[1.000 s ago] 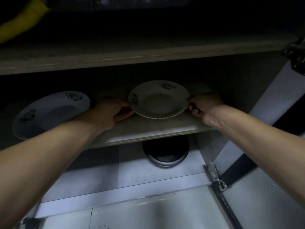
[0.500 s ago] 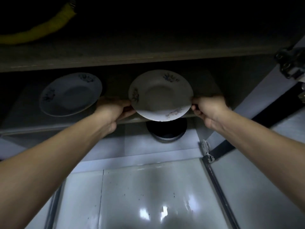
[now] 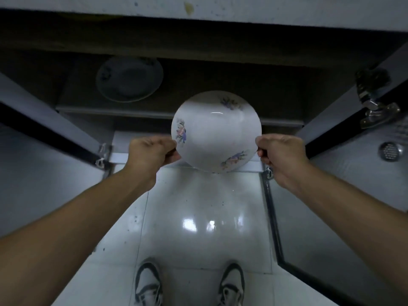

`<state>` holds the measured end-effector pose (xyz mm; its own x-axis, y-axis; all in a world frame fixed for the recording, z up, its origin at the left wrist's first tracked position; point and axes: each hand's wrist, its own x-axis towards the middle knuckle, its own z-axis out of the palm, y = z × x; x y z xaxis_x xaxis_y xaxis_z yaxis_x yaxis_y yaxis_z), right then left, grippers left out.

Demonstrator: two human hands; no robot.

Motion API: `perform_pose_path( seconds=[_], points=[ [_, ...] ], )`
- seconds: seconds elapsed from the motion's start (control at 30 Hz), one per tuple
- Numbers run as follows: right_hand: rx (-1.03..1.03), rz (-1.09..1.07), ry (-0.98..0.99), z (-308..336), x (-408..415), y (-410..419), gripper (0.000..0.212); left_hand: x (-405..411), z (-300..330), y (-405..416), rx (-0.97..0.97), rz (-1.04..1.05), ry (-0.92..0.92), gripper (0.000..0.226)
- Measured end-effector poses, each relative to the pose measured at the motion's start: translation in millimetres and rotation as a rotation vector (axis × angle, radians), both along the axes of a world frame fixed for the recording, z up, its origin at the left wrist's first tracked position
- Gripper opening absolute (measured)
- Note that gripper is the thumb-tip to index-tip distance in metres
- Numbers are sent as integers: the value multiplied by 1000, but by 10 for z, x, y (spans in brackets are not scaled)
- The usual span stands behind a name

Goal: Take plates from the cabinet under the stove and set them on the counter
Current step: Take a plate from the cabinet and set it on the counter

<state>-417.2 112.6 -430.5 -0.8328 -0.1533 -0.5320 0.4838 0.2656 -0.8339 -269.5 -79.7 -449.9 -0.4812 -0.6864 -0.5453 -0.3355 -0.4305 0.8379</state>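
A white plate with small flower prints (image 3: 216, 131) hangs in the air in front of the open cabinet, tilted toward me. My left hand (image 3: 152, 152) grips its left rim and my right hand (image 3: 279, 152) grips its right rim. A second flowered plate (image 3: 129, 79) lies on the dark cabinet shelf (image 3: 114, 110), up and to the left of the held one. The pale counter edge (image 3: 242, 9) runs across the top of the view.
Both cabinet doors stand open, the left door (image 3: 44, 173) and the right door (image 3: 357, 177), with metal hinges (image 3: 375, 100) on the right. The glossy white floor tiles (image 3: 198, 228) lie below. My two shoes (image 3: 148, 283) stand near the bottom edge.
Both hands have pulled the plate off the shelf and out of the cabinet, toward me. The view has risen and tipped down, so the floor, shoes and counter edge now show.
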Motion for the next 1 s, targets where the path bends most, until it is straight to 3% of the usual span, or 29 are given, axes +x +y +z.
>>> perform_pose_path(
  seconds=[0.6, 1.0],
  points=[
    [-17, 110, 87, 1018, 1290, 353, 29, 1455, 1081, 470, -47, 36, 108, 28],
    [-138, 58, 157, 2569, 1929, 589, 26, 2034, 2714, 609, -140, -48, 201, 35]
  ],
)
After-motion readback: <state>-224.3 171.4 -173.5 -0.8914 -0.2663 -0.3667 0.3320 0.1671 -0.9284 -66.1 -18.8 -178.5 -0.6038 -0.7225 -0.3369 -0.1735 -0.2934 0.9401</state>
